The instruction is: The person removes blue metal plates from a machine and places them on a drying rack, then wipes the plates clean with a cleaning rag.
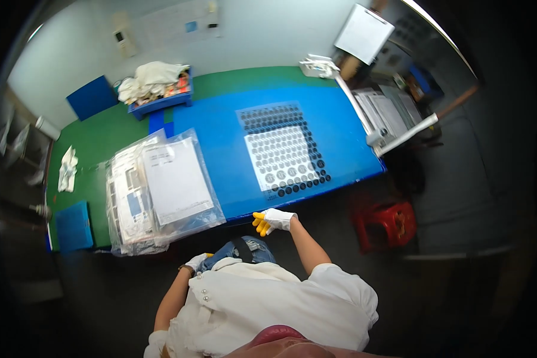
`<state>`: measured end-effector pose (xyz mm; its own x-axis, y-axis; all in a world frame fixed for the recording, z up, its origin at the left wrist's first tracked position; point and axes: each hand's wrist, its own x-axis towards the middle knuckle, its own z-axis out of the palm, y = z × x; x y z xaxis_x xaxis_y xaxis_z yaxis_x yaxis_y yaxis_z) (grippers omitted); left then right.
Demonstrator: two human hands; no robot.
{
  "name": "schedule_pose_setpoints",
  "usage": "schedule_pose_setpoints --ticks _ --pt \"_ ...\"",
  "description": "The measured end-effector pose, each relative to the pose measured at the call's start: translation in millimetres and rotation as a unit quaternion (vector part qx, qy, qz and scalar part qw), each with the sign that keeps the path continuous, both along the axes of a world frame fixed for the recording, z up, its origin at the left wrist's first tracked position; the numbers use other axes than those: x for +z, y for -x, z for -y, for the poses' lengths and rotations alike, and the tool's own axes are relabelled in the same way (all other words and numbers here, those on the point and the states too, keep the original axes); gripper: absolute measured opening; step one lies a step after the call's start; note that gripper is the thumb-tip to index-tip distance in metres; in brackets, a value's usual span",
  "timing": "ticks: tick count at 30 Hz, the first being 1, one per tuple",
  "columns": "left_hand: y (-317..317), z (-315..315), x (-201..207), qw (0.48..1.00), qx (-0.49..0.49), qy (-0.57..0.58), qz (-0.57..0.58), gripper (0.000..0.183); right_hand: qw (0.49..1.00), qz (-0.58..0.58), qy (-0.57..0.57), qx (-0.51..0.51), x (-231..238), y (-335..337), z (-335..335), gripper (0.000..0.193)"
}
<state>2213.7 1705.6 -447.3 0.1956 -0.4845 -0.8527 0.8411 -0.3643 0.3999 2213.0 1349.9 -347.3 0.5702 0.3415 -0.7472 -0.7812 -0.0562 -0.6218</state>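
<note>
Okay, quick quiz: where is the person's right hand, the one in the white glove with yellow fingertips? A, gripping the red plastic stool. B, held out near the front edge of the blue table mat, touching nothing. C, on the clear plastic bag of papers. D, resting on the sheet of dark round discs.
B: the right hand hovers open just off the blue table mat, apart from the sheet of dark round discs and the clear plastic bag of papers.

Glossy plastic bags [161, 191], matt blue tabletop [221, 137]
</note>
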Motion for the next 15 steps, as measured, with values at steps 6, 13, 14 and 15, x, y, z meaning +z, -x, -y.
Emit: schedule_pose_setpoints --ticks 6,13,14,15 --pt "35.0 13.3 -5.6 0.968 -0.075 0.005 0.240 0.033 0.975 0.068 -0.012 0.212 39.0 -86.8 -61.4 0.048" --pt "131.2 26.1 31.3 0.849 0.372 -0.277 0.252 0.043 0.837 -0.010 0.006 0.547 -16.2 -118.7 -158.7 0.048" --pt "150.8 25.3 20.9 0.803 0.517 -0.220 0.201 0.038 0.806 -0.035 0.011 0.591 -25.8 -118.7 -173.4 0.047" --pt "174.4 26.9 -2.2 0.715 0.659 -0.163 0.167 0.030 0.772 -0.074 0.002 0.632 -27.3 -118.9 -190.8 0.044"
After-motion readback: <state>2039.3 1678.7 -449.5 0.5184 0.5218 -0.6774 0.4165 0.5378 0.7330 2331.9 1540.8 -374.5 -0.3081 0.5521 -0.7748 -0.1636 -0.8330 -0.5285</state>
